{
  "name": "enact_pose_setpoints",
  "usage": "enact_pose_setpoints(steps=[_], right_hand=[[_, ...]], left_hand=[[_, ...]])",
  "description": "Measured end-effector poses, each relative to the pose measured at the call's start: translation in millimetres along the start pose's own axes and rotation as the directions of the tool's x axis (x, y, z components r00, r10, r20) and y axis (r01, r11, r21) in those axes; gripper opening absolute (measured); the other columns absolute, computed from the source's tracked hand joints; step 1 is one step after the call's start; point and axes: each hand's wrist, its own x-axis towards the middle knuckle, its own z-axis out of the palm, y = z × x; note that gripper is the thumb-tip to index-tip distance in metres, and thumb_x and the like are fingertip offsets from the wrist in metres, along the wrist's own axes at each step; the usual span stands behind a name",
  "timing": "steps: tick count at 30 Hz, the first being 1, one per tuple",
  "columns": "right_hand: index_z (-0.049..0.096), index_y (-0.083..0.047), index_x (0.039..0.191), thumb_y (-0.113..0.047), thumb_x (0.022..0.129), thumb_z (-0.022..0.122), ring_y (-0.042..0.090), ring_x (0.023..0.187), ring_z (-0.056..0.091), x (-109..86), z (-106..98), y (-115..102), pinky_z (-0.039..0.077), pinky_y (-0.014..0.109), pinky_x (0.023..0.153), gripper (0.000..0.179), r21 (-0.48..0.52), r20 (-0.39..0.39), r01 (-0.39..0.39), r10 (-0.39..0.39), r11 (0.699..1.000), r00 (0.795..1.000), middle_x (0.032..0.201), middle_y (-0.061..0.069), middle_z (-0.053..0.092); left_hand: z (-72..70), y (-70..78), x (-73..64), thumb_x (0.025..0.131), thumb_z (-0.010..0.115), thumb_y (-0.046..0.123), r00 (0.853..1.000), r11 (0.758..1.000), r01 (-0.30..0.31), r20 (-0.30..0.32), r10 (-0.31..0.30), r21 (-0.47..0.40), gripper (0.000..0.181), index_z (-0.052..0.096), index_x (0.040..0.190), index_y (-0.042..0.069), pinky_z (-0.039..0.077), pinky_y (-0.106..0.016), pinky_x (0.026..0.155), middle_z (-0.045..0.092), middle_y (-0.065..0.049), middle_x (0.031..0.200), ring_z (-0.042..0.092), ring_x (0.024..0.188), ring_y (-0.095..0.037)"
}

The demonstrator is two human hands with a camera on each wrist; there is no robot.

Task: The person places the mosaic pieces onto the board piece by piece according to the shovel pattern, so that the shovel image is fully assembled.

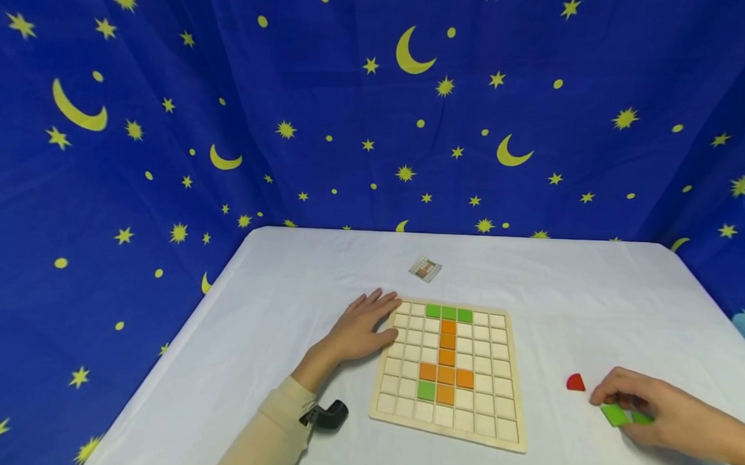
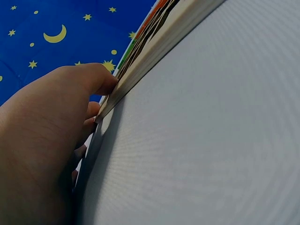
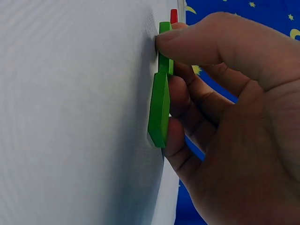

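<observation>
A wooden grid board [image 1: 516,429] lies on the white table, with orange tiles [image 1: 447,358] in a column and a short crossing row. Green tiles [image 1: 449,313] fill three cells at its far side, and one more is low on the left. My left hand [image 1: 359,328] rests at the board's left edge, fingers extended and thumb touching the rim [image 2: 140,70]. To the right of the board, my right hand [image 1: 662,410] pinches a green tile [image 1: 614,415] between thumb and fingers at the tabletop. A second green piece [image 3: 159,110] lies under the palm, close beside the fingers.
A red piece with a curved edge [image 1: 576,382] lies between the board and my right hand. Beyond the board is a small patterned card [image 1: 425,269]. Blue star-and-moon cloth [image 1: 377,109] hangs behind the table and at both sides. A black band [image 1: 328,415] is on the left wrist.
</observation>
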Motion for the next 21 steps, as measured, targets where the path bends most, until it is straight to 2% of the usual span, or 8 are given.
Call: enact_pose_setpoints(steps=[7,11,15,21], right_hand=[[0.067,-0.026,0.108,-0.021,0.082,0.075,0.005,0.083,0.051,1.9,-1.0,-5.4,0.047,0.019,0.067,0.027,-0.008,-0.029,-0.011,0.011,1.0,1.0,0.1,-0.012,0.059],[0.07,-0.025,0.11,-0.023,0.082,0.076,0.005,0.081,0.051,2.8,-0.3,-9.9,0.049,0.019,0.066,0.029,-0.024,-0.063,0.004,-0.005,1.0,0.998,0.097,-0.013,0.06],[0.071,-0.025,0.11,-0.024,0.081,0.077,0.006,0.079,0.051,6.0,1.8,-15.4,0.046,0.02,0.063,0.03,-0.042,-0.093,0.011,-0.015,0.999,0.996,0.095,-0.013,0.059],[0.071,-0.028,0.11,-0.029,0.082,0.076,0.006,0.078,0.05,15.1,2.1,-25.1,0.043,0.021,0.061,0.029,-0.036,-0.065,-0.001,-0.001,0.999,0.998,0.095,-0.013,0.06]], left_hand=[[-0.4,0.4,-0.2,0.094,0.047,0.049,1.0,1.0,0.001,-0.005,-0.001,0.011,0.064,0.036,0.15,0.02,0.009,-0.04,0.116,0.029,0.005,0.155,0.016,0.144,-0.022],[-0.5,0.4,0.2,0.094,0.047,0.048,1.0,1.0,-0.001,-0.006,0.001,0.015,0.064,0.036,0.15,0.02,0.009,-0.04,0.116,0.029,0.005,0.155,0.016,0.144,-0.022],[-0.5,0.2,0.5,0.094,0.048,0.048,1.0,1.0,0.002,0.0,-0.002,0.013,0.064,0.036,0.151,0.02,0.009,-0.04,0.116,0.029,0.004,0.155,0.016,0.144,-0.022],[1.5,-0.1,0.7,0.094,0.048,0.047,1.0,1.0,0.001,-0.005,-0.001,0.01,0.064,0.036,0.15,0.019,0.009,-0.04,0.116,0.029,0.004,0.155,0.016,0.144,-0.022]])
